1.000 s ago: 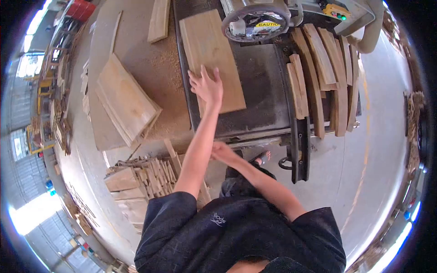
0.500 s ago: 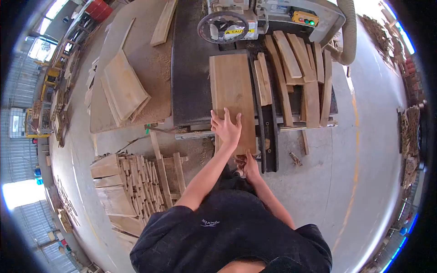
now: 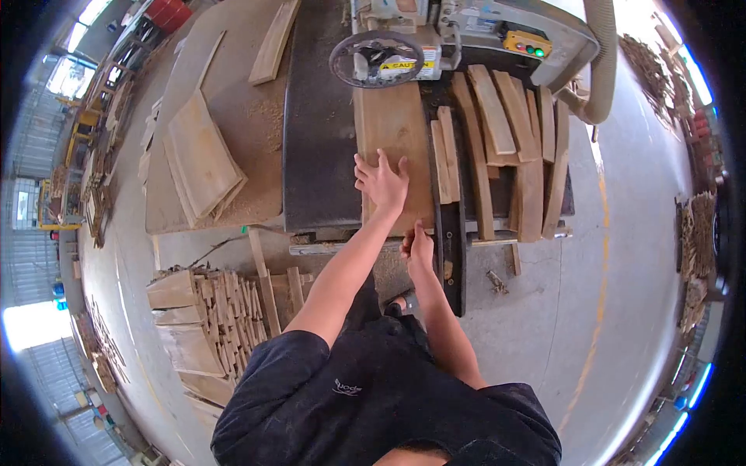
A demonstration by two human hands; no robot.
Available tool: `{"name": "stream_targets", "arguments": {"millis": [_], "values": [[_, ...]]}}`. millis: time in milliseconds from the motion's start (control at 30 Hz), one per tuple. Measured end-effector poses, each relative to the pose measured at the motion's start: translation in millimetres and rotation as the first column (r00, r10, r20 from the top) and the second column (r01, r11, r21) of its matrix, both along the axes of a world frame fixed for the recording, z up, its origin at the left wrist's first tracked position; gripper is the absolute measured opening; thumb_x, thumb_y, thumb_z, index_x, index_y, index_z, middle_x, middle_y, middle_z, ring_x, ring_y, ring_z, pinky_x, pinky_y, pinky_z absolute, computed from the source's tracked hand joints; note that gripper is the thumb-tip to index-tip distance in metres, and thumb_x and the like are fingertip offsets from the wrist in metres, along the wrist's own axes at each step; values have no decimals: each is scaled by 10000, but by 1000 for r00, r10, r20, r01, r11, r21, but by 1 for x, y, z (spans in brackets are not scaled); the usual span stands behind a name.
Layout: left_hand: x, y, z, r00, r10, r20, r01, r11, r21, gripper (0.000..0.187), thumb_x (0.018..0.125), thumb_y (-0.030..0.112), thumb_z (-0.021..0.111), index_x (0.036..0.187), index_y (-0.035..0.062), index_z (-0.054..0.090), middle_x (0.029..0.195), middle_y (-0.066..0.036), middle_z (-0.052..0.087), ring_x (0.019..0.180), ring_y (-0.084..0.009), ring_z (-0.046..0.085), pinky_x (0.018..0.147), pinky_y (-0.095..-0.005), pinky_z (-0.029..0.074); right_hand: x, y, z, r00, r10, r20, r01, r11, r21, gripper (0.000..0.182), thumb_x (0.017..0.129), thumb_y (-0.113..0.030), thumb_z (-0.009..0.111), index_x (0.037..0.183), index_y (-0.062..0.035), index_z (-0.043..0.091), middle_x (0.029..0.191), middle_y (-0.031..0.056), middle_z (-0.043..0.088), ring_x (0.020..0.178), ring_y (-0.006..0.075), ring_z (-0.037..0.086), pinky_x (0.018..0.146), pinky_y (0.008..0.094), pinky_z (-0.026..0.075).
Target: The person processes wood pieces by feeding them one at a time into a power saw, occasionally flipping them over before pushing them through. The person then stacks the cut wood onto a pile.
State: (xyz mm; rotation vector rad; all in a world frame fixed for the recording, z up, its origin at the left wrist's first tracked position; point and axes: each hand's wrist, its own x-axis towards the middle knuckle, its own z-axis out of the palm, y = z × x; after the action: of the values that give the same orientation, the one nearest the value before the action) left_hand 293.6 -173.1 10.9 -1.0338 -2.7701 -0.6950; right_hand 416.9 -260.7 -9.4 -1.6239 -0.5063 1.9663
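A wide wooden board (image 3: 398, 128) lies flat on the dark machine table (image 3: 322, 155), its far end hidden beneath the saw housing with the handwheel (image 3: 377, 59). My left hand (image 3: 381, 184) rests on top of the board, fingers spread and open. At the board's near end is my right hand (image 3: 420, 248), closed, with the thumb on top and the fingers curled at the edge. Just right of the board runs a dark metal fence (image 3: 453, 260), with narrow wooden strips (image 3: 445, 155) lying along it.
Several cut planks (image 3: 531, 190) lie on the table's right side. Stacked boards (image 3: 200, 159) occupy the brown side table (image 3: 260, 167) on the left. A pile of offcuts (image 3: 214, 318) stands on the floor. A grey hose (image 3: 600, 70) and a lit control box (image 3: 527, 44) are at upper right.
The board has moved forward, its far end now under the saw housing. Both hands went with it, the right one now nearer the table's front edge.
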Motion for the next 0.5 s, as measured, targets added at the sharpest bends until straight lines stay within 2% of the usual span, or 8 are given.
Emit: {"name": "stream_targets", "arguments": {"millis": [100,167,233,267,333,367,400,500], "values": [[-14,18,7,989,-52,138,58,997,-44,702,936,581,550,1433,86,505,1516,-369,225,1349,-499,274,1032,-604,285,-12,19,5,999,-33,-33,31,998,-50,480,1031,-458,500,734,-82,510,546,6,413,432,142,424,398,300,281],[-20,31,13,996,-44,80,43,999,21,628,918,504,586,1351,50,577,1470,-387,305,1309,-500,333,991,-598,330,-20,37,6,995,-86,-41,77,981,-176,420,1034,-420,514,761,-103,481,576,-11,389,438,121,368,394,277,239],[-32,51,30,986,-53,160,46,998,42,612,923,471,575,1344,27,564,1459,-404,304,1318,-507,317,1006,-605,313,-13,57,-49,923,-190,-335,124,970,-208,324,1019,-321,542,770,-118,507,591,0,418,434,140,386,389,287,268],[-42,63,28,988,-64,141,56,997,60,603,924,440,572,1359,23,539,1462,-422,285,1321,-522,324,1014,-618,312,-10,71,-55,822,-119,-556,5,979,-202,269,1010,-300,535,813,-118,535,636,4,452,444,152,402,396,299,301],[-55,82,30,982,-55,179,58,998,-12,608,920,398,588,1390,24,495,1477,-440,247,1310,-553,354,1013,-628,331,-47,98,-26,975,-208,-79,177,939,-293,370,1032,-384,499,757,-139,529,557,-6,404,420,166,391,391,296,263],[-59,91,26,979,-29,202,23,999,33,581,891,363,640,1367,52,524,1480,-419,261,1303,-548,368,1020,-616,334,-49,104,-12,999,-33,-4,32,988,-152,445,1046,-459,464,744,-137,522,532,-3,380,406,153,354,396,287,245],[-64,96,25,978,-1,208,-4,1000,22,581,891,363,640,1367,52,524,1480,-419,261,1303,-548,368,1020,-616,334,-54,108,-4,998,-11,55,18,990,-141,481,1044,-505,446,758,-125,512,555,-5,398,407,138,334,399,289,238],[-73,112,15,968,-44,246,-31,955,294,483,830,243,715,1269,82,593,1465,-345,340,1292,-500,407,1025,-586,349,-55,125,-1,999,-30,-40,29,999,-16,493,1033,-516,474,740,-120,495,552,-14,388,415,117,315,397,286,217]]}}
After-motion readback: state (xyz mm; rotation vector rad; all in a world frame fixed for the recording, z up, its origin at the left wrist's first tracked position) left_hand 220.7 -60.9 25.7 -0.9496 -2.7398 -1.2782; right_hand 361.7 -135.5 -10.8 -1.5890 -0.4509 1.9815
